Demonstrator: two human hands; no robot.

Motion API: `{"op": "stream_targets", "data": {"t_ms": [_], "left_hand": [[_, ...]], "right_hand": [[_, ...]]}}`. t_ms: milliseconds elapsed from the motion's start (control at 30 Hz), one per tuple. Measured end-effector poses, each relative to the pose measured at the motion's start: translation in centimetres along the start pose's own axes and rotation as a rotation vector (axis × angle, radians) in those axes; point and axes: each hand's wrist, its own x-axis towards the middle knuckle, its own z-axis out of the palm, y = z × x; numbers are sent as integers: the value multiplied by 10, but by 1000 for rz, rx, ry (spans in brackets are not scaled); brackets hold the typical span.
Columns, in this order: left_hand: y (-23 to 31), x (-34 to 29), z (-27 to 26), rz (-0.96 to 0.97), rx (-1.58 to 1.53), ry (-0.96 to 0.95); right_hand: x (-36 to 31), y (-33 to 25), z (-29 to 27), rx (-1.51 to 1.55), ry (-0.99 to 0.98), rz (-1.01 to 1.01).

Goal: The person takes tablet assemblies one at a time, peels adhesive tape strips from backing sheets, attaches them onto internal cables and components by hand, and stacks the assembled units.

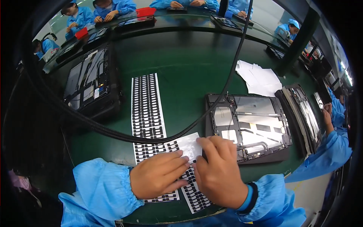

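A narrow white sheet [196,196] with rows of small black adhesive pieces lies slanted in front of me, its far part bare and glossy. My left hand [157,174] rests on it palm down, fingers stretched out together. At the sheet's right edge, my right hand [221,170] has its fingers curled, with index finger and thumb gripping the edge. Any small piece between the fingertips is hidden. A longer sheet [145,106] of the same black pieces runs away from me, partly under my left hand. Right of my hands lies an opened flat electronic device [261,125] on a dark block.
A dark cable [113,132] loops across the view. Similar devices are stacked at the left [92,83] and right [302,113]. White papers [259,77] lie on the green table [181,87]. Co-workers in blue sit beyond, near a red bin [145,12]; another person's arm [329,145] is at right.
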Motion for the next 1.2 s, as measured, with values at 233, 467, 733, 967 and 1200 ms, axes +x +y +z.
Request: {"op": "stream_targets", "data": {"t_ms": [233, 467, 733, 967, 1200], "left_hand": [[-8, -2, -6, -60, -47, 18], [-4, 3, -5, -84, -28, 0], [-3, -3, -1, -63, -39, 71], [-6, -5, -3, -70, -66, 40], [-5, -3, -7, -93, -33, 38]], "right_hand": [[8, -6, 18, 142, 95, 134], [13, -3, 20, 104, 104, 99], [11, 14, 7, 296, -25, 77], [11, 13, 4, 330, 6, 72], [13, 11, 17, 320, 53, 26]]}}
